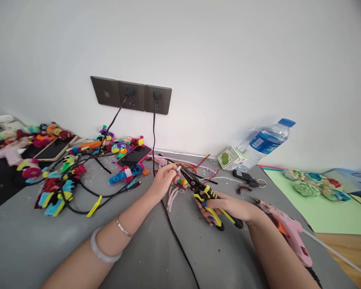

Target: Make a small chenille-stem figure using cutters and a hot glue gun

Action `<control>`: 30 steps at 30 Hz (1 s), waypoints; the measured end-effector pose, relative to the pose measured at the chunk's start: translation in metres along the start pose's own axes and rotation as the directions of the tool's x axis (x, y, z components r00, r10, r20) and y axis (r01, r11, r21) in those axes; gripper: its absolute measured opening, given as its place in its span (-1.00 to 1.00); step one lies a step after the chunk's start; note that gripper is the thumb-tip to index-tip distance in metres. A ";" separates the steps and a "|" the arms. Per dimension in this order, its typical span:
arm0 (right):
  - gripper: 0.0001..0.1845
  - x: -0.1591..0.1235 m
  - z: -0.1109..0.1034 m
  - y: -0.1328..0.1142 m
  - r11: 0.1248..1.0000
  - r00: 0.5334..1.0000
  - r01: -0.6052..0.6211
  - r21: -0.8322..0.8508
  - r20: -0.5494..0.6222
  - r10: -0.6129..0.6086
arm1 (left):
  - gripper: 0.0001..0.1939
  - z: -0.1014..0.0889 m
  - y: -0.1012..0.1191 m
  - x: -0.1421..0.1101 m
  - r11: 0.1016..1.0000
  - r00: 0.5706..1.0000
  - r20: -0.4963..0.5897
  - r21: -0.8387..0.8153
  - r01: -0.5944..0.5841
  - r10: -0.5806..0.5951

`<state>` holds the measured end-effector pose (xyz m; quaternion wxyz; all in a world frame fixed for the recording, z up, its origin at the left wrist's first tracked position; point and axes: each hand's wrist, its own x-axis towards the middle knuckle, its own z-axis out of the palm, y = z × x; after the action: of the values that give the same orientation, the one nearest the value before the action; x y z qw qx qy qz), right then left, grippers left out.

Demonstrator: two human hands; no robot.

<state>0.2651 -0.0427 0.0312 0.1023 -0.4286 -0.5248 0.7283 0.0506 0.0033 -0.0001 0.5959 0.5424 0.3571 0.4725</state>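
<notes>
My right hand (228,205) is wrapped round the yellow-and-black handles of a pair of pliers (195,184), whose dark jaws point up and to the left. Fingers pinched, my left hand (166,178) holds a small whitish piece (178,169) right at the tips of the jaws. Whether the jaws touch that piece is too small to tell. Below the jaws lies a bundle of pale pink pipe cleaners (172,197). Red and orange pipe cleaners (203,160) lie behind the pliers, partly hidden by them.
A pink glue gun (289,228) lies by my right forearm. Behind it are a car key (243,176), a juice carton (230,157) and a tilted water bottle (266,140). Colourful pipe-cleaner figures (58,188), phones and black cables (180,243) spread across the left and middle.
</notes>
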 end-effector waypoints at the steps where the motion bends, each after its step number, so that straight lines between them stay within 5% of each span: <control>1: -0.90 0.000 0.000 0.001 1.000 1.000 0.004 0.000 0.003 -0.004 | -0.88 0.000 0.000 0.000 1.000 1.000 0.000 -0.001 -0.001 0.001; 30: -0.87 0.001 0.001 -0.001 1.000 1.000 -0.003 -0.010 -0.001 0.003 | -0.89 -0.001 -0.001 0.001 1.000 1.000 -0.013 -0.019 0.006 -0.006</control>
<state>0.2638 -0.0422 0.0320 0.0994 -0.4304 -0.5277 0.7255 0.0501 0.0041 -0.0007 0.6001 0.5326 0.3581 0.4775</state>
